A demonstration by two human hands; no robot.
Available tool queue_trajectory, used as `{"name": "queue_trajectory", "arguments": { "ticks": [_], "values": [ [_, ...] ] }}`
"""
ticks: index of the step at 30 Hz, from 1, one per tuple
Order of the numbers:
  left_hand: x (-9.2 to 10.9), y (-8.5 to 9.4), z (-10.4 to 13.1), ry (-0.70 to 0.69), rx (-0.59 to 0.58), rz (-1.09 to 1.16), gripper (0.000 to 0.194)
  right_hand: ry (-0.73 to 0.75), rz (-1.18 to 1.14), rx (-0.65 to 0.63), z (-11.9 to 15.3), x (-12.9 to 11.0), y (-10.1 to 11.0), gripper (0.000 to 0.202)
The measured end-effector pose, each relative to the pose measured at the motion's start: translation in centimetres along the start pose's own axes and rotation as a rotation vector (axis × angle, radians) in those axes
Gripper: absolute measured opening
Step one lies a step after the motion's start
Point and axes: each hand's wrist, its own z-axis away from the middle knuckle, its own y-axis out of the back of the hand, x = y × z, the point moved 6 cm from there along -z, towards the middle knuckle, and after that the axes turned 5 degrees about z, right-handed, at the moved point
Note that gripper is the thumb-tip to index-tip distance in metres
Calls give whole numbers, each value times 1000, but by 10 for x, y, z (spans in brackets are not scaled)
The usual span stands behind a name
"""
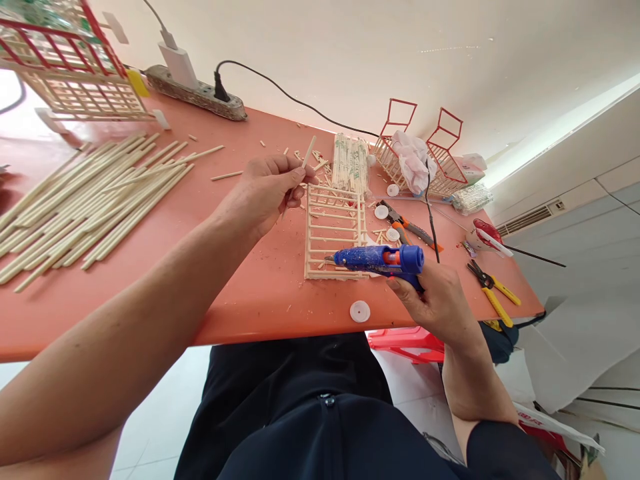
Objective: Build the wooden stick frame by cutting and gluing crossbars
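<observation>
My left hand (280,183) pinches a short pale wooden stick (309,152) between thumb and fingers, held tilted above the table. In my right hand (437,297) is a blue glue gun (375,258), its fingers wrapped round the handle and its nozzle pointing left. Below the nozzle lies a small frame of glued wooden sticks (333,228), flat on the orange table, with crosspieces like a ladder. The nozzle appears over the frame's lower left part; whether it touches I cannot tell. My left hand is just off the frame's far left corner.
Many loose sticks (100,200) lie at the left. A power strip (195,93) sits against the wall. Orange-handled pliers (410,227), yellow-handled wire strippers (493,290) and white discs (359,311) lie at the right. Stick structures with red rails (445,163) stand at the back. The glue gun's cord trails upward.
</observation>
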Motion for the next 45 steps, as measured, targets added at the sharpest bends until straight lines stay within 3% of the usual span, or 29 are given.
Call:
{"name": "queue_trajectory", "arguments": {
  "ticks": [5,8,13,18,24,29,37,45],
  "values": [
    [0,0,0,-6,-4,1,28,-37,-116,-17,12,9,-2,16],
    [-1,0,-1,-7,-6,6,28,-97,-181,77,20,19,3,27],
    [-2,1,-2,-6,-22,9,32,-182,115,211,16,34,19,39],
    [-3,2,-3,-21,-35,8,27,-226,311,146,10,69,22,44],
    [-4,3,-4,-14,-13,15,29,-369,358,21,28,123,17,40],
    [-5,4,-5,-16,-18,8,24,-409,365,-19,41,152,13,40],
    [-2,6,-5,-26,-16,-20,21,-486,365,-43,51,173,-4,38],
    [12,3,4,-1,34,48,39,-523,310,-99,56,172,-8,43]
  ]
}}
